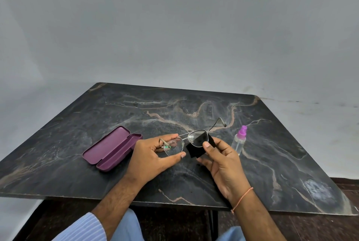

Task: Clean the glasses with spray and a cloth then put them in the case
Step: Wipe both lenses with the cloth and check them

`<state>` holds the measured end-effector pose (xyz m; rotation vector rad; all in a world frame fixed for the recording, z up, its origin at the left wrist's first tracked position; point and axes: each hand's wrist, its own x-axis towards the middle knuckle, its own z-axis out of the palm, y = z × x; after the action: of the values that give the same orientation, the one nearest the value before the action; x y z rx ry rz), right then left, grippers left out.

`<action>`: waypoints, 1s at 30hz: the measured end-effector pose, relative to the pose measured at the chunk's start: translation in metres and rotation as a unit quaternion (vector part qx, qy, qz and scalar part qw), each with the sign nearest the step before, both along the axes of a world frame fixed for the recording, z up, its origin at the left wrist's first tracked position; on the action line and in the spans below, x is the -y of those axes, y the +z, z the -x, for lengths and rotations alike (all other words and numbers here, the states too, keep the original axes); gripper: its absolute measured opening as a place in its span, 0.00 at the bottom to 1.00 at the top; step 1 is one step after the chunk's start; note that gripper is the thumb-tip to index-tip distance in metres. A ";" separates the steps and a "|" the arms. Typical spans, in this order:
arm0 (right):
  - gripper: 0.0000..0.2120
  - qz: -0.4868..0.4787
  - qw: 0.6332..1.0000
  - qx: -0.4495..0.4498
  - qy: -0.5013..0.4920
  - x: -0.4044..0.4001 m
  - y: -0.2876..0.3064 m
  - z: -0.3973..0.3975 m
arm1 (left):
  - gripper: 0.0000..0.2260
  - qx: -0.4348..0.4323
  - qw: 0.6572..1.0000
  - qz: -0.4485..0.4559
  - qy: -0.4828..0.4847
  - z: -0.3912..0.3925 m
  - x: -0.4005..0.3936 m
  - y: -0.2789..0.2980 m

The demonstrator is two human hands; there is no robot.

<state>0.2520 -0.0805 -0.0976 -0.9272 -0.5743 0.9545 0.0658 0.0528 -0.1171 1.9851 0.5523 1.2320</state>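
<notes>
The left hand pinches the glasses by one lens rim; the right hand has its fingers pressing a black cloth on the other lens. The open case lies left, the spray bottle right, the surface beyond bare

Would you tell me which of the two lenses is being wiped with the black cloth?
The lens on the right-hand side, which the right hand covers with the black cloth. The other lens, gripped by the left hand, is bare.
</notes>
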 end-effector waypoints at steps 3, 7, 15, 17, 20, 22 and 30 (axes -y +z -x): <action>0.13 -0.002 1.000 -0.003 0.004 0.000 0.000 -0.001 | 0.26 -0.002 1.000 -0.002 -0.001 0.000 0.000 0.000; 0.09 0.006 1.000 -0.012 -0.016 -0.001 0.000 -0.002 | 0.27 -0.015 1.000 -0.010 -0.007 0.000 0.002 0.002; 0.05 0.049 0.996 -0.032 -0.067 -0.009 0.002 -0.001 | 0.31 -0.050 0.996 -0.073 0.012 0.003 0.005 0.004; 0.07 0.055 0.994 -0.040 -0.085 -0.010 0.002 -0.002 | 0.30 -0.057 0.992 -0.106 0.025 0.004 0.005 0.005; 0.15 0.054 0.992 -0.045 -0.104 -0.012 0.003 -0.001 | 0.28 -0.067 0.986 -0.145 0.046 0.007 0.005 0.007; 0.17 0.053 0.991 -0.051 -0.116 -0.013 0.004 0.000 | 0.28 -0.071 0.983 -0.160 0.050 0.008 0.006 0.009; 0.02 0.010 0.997 -0.023 -0.074 -0.006 0.005 0.009 | 0.27 -0.060 0.990 -0.108 0.060 0.003 0.004 0.007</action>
<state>0.2427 -0.0745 -0.0931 -0.9488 -0.4510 0.8480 0.0624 0.0489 -0.1097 2.2481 0.6273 1.2967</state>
